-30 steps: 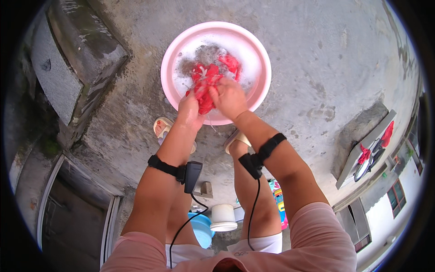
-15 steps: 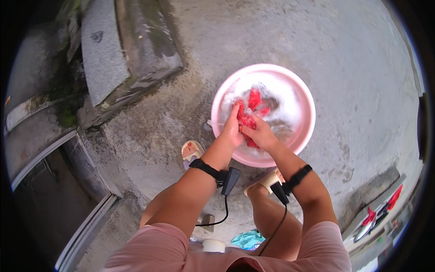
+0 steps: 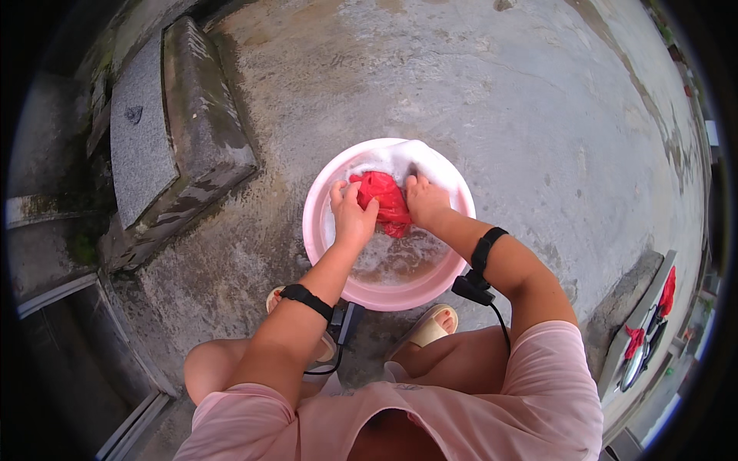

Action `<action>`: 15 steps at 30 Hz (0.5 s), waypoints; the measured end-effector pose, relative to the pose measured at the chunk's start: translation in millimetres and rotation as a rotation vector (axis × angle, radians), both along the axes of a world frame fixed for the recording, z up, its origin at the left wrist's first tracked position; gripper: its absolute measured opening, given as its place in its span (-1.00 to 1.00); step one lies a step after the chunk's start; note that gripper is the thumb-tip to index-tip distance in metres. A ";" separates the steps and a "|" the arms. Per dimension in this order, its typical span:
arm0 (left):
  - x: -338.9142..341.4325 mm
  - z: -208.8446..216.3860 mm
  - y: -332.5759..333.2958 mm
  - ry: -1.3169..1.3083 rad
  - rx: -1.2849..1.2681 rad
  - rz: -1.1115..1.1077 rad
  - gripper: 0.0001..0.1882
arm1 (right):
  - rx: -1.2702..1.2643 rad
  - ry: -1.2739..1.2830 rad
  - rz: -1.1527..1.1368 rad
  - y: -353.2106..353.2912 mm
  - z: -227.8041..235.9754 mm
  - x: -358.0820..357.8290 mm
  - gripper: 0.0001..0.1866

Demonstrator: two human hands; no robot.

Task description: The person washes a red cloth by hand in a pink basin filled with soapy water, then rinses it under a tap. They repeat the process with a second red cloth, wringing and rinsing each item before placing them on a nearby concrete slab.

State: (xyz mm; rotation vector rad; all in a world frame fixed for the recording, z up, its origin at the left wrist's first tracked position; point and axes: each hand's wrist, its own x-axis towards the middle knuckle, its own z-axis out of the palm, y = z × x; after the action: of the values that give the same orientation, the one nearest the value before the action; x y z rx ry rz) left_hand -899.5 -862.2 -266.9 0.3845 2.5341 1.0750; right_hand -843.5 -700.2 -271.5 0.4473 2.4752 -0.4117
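Note:
A pink basin [image 3: 315, 257] of cloudy, sudsy water stands on the ground in front of me. In its middle lies a wet red cloth [image 3: 382, 198], bunched up and partly above the water. My left hand [image 3: 355, 217] is at the cloth's left side, fingers apart and bent, the thumb close to its edge. On the cloth's right side my right hand [image 3: 425, 201] reaches down, its fingers stretched toward the white foam [image 3: 419, 157] by the far rim. The right fingertips are partly hidden, and so is whatever lies under the water.
Rough concrete ground [image 3: 500, 92] surrounds the basin. A stone block [image 3: 207, 115] with a grey slab [image 3: 142, 127] lies at the far left, above a framed opening [image 3: 69, 361]. My sandalled foot [image 3: 427, 330] is just below the basin. Red and dark items [image 3: 646, 338] lie at the right.
My hands have come apart from gripping the red cloth together; the cloth now lies between them, bunched in the water. The basin appears lower and further left as the view has shifted.

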 end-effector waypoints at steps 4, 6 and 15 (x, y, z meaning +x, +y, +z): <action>25.1 -16.6 -18.3 -0.043 -0.291 -0.272 -0.03 | -0.209 -0.108 0.466 -22.5 9.0 19.9 -0.58; 30.8 -21.4 -29.1 -0.254 -0.356 -0.296 -0.05 | -0.109 -0.186 0.493 -19.9 8.1 26.9 -0.58; 19.2 -2.9 -6.5 -1.415 0.762 0.468 -0.36 | -0.578 0.419 -0.409 -47.2 -26.2 27.5 -0.67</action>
State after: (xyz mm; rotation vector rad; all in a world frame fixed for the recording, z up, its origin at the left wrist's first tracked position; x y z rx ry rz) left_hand -880.3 -868.7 -269.8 -0.6436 0.9130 1.6056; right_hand -816.1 -747.4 -297.6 0.6671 2.4726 -1.4665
